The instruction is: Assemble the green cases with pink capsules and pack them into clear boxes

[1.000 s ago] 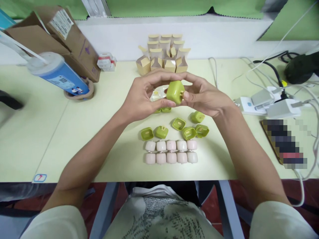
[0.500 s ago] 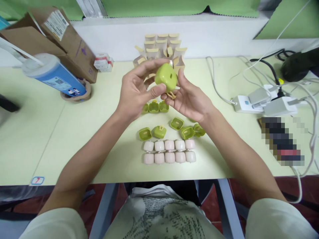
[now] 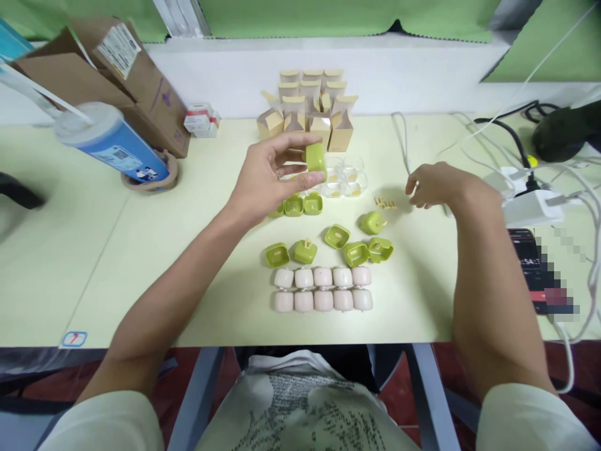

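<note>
My left hand (image 3: pixel 267 178) pinches a small green case (image 3: pixel 316 160) between thumb and fingers, above the desk's middle. Under it a row of green cases (image 3: pixel 299 205) lies on the pale table (image 3: pixel 154 238). My right hand (image 3: pixel 434 186) hovers to the right with its fingers curled down, beside several tiny tan pieces (image 3: pixel 385 203); whether it holds anything is hidden. Several loose green cases (image 3: pixel 337 235) and two rows of pink cases (image 3: pixel 323 289) lie nearer to me. Clear plastic trays (image 3: pixel 345 178) sit behind the green cases.
Small tan cardboard boxes (image 3: pixel 310 106) are stacked at the back. A blue-labelled cup with a straw (image 3: pixel 106 141) and a brown carton (image 3: pixel 107 69) stand at the left. Chargers and white cables (image 3: pixel 530 194) crowd the right side, near a dark phone (image 3: pixel 535 269).
My hands have come apart. The right hand has let go of the green case and swung right toward the tan pieces. The left hand has lowered the case a little.
</note>
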Tool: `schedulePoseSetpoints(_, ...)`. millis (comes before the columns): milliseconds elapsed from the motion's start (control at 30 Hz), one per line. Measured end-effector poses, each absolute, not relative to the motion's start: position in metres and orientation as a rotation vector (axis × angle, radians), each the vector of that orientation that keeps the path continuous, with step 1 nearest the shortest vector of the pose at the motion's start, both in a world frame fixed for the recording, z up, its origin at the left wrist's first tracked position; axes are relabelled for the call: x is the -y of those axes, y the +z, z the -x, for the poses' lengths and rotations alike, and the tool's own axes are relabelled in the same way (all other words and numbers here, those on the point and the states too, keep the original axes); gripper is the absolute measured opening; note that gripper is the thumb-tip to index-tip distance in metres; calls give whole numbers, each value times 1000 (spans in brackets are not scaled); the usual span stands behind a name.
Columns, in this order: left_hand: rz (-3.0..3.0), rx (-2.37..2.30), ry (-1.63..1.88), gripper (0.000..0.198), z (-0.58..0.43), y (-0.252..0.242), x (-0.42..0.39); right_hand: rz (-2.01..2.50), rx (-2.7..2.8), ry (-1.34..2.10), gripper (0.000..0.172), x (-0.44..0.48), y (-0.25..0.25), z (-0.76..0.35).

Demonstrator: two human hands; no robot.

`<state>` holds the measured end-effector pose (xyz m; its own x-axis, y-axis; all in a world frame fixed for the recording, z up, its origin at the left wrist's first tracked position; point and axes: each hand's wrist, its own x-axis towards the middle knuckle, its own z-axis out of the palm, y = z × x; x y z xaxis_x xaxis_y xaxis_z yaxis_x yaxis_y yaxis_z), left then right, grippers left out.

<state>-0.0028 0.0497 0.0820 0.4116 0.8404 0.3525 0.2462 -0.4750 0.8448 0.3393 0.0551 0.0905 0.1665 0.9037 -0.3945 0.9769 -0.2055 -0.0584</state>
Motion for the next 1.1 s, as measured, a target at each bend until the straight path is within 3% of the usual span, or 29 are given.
schedulePoseSetpoints(267,-2150,-966,961,63,-4,77,-39,-2243,-2133,-402,21,-39,116,-316)
schedulePoseSetpoints(367,-2285,-927,967,74,-6,67,-40,-2133,-2659,-1052,17,-19,129,-281)
schedulePoseSetpoints(433,-2368,-882,982,77,-6,61,-43,-2046,-2813,-1245,17,-11,127,-258)
schedulePoseSetpoints(600,-2509,-803,1052,76,-6,49,-49,-2098,-2982,-827,6,-8,108,-231)
schedulePoseSetpoints(833,-2494,-741,1011,68,-9,42,-54,-1972,-2971,-538,18,-23,100,-244)
schedulePoseSetpoints(1100,-2494,-1265,658,21,34,82,-77,-1873,-2693,-286,26,-43,72,-248)
